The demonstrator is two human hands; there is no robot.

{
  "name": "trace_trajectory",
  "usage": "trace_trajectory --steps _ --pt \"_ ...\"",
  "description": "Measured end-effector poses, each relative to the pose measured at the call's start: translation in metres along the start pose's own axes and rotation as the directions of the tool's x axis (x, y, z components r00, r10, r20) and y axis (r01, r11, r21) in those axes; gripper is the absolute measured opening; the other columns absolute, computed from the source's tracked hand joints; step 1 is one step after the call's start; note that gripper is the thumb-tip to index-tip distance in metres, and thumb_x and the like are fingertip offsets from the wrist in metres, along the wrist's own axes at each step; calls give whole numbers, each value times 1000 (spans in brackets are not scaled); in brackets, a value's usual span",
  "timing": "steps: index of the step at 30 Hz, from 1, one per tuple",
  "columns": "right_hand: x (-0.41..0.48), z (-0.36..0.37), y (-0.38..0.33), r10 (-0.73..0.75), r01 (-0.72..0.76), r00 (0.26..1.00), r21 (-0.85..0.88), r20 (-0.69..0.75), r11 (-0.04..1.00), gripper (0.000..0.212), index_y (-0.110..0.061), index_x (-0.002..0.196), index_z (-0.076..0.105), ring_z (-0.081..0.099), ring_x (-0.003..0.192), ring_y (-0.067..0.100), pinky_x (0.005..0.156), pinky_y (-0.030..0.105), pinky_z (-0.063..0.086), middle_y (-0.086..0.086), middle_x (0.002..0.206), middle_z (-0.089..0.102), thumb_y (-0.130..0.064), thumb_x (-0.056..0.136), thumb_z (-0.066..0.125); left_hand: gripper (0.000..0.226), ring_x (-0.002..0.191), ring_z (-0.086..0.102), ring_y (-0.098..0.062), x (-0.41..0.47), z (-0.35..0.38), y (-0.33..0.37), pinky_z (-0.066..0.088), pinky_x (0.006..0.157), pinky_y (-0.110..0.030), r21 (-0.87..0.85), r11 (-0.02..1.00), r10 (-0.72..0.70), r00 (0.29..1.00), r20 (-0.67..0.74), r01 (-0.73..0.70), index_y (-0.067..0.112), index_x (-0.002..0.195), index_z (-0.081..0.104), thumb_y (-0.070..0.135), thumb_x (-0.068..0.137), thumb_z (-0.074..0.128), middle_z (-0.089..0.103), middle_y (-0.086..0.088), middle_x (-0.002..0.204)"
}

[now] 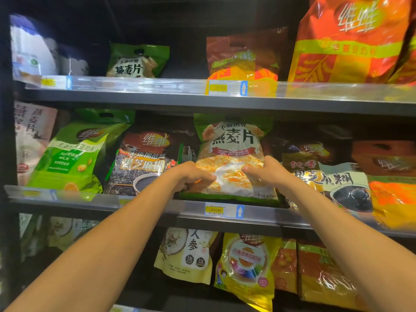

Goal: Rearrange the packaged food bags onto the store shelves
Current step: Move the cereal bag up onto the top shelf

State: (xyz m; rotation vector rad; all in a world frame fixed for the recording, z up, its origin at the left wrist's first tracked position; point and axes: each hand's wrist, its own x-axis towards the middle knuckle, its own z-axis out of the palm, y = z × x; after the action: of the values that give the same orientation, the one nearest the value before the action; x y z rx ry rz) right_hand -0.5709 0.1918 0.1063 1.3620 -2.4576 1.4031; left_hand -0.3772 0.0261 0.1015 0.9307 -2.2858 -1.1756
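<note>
Fingers (203,174) of the left hand (191,176) were curled and pinched into the crinkled clear front of the oat bag (231,140), gripping it low on its left side. The right hand (267,172) gripped the same bag from the other side, its thumb (248,169) pressed against the front and the other fingers bent round the bag's right edge, so both hands were clamped on it. The oat bag, green at the top with a see-through window showing pale flakes, stood upright on the middle shelf (146,202), its bottom edge just behind the front rail and straight above a yellow price label (215,210). A dark sesame bag (141,163) stood just beside it on the left, and a green soy milk bag (67,158) leaned further left. Another dark bag (326,176) sat close on the right, partly behind the right forearm. On the upper shelf (157,95) a smaller green oat bag (137,61) stood well back, with a brown and orange bag (243,59) and a big red bag (349,41) to its right. Below, a pale bag (186,255) and a yellow bag (245,266) stood on the lower level.
</note>
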Motion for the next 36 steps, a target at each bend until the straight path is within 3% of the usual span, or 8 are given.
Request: trace_trajectory --steps 5,11,14,18,21,28,34,36 --pt "-12 -13 -13 -49 50 999 29 -22 998 80 -9 145 44 58 115 23 89 38 49 2 134 57 -54 86 76 68 106 67 -28 -19 -12 8 52 99 -45 -28 1000 4 1000 -26 -5 10 119 68 56 73 87 72 -9 116" --pt "-37 -29 -29 -143 139 989 93 31 986 48 1 114 68 69 104 38 90 44 55 19 110 74 -42 94 71 94 106 73 -29 -46 -21 13 53 106 -50 -55 998 32 999 -28 -34 15 111 76 72 38 92 79 -5 110" --pt "-52 -33 -35 -152 147 987 101 42 984 39 -3 109 72 71 101 31 84 39 53 13 106 76 -40 96 70 77 105 74 -29 -66 -22 14 53 106 -50 -53 998 35 999 -26 -36 13 106 78 67 54 91 80 -5 106" --pt "-71 -33 -36 -122 115 990 89 73 989 26 -21 101 71 67 89 14 77 33 49 -4 100 74 -46 95 69 90 110 72 -31 -89 -19 7 52 106 -51 -56 998 6 1000 -24 -7 12 111 75 72 44 89 78 -6 114" --pt "-85 -30 -38 -139 128 988 144 71 981 21 -23 104 70 67 86 7 67 26 47 -9 98 73 -42 96 69 79 109 72 -28 -105 -16 2 51 108 -48 -70 997 31 999 -13 -32 10 113 73 64 59 90 78 -6 113" --pt "-109 -38 -62 -145 135 988 175 46 975 14 -29 90 65 68 87 10 66 25 49 -9 95 73 -41 95 71 104 113 72 -28 -123 -32 -2 48 111 -51 -97 992 84 996 -6 -84 18 111 79 83 30 88 79 -2 114" --pt "-136 -21 -75 -139 131 989 142 45 981 20 -27 98 68 70 90 12 69 27 50 -8 98 75 -46 94 71 109 108 74 -24 -147 -44 -26 54 106 -46 -134 986 95 995 -40 -100 12 128 69 79 43 89 77 -3 120" --pt "-144 -11 -79 -123 119 992 135 24 984 32 -26 105 69 71 93 16 73 32 54 -6 100 76 -53 89 73 82 102 77 -23 -157 -50 -34 55 104 -44 -128 985 116 993 -19 -117 12 116 75 68 58 89 81 -2 108"
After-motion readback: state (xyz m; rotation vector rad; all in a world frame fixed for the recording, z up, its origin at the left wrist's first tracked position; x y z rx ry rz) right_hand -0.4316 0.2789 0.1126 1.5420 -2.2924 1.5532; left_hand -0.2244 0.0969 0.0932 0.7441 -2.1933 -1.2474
